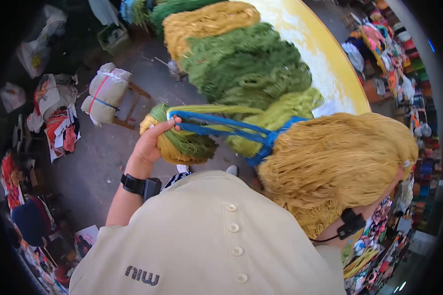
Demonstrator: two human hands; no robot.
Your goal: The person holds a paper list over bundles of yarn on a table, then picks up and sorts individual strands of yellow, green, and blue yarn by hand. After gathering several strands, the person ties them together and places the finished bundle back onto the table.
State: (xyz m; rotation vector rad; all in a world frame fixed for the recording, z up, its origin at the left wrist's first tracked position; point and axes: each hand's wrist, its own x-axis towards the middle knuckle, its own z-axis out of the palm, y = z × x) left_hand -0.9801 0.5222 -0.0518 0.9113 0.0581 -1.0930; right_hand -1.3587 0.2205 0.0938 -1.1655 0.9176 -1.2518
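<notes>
My left hand (155, 140) is closed, its thumb and fingers pinching the end of a loop of blue yarn (216, 122). The blue strands stretch right to a golden-tan yarn hank (337, 157) and wrap around its left end. A lime-green strand (206, 108) runs just above the blue ones. Green and yellow yarn (187, 147) hangs beside and behind my left hand. On the right, my forearm passes under the big tan hank. Only a bit of my right hand (402, 174) shows at the hank's far edge, with its fingers hidden in the yarn.
Dark green hanks (251, 64), a lime-green hank (290, 108) and another tan hank (209, 24) lie along a yellow-edged white table (325, 54). A strapped bale (106, 93) sits beside a wooden stool (133, 105) on the floor. Colourful fabric piles (379, 39) line the right side.
</notes>
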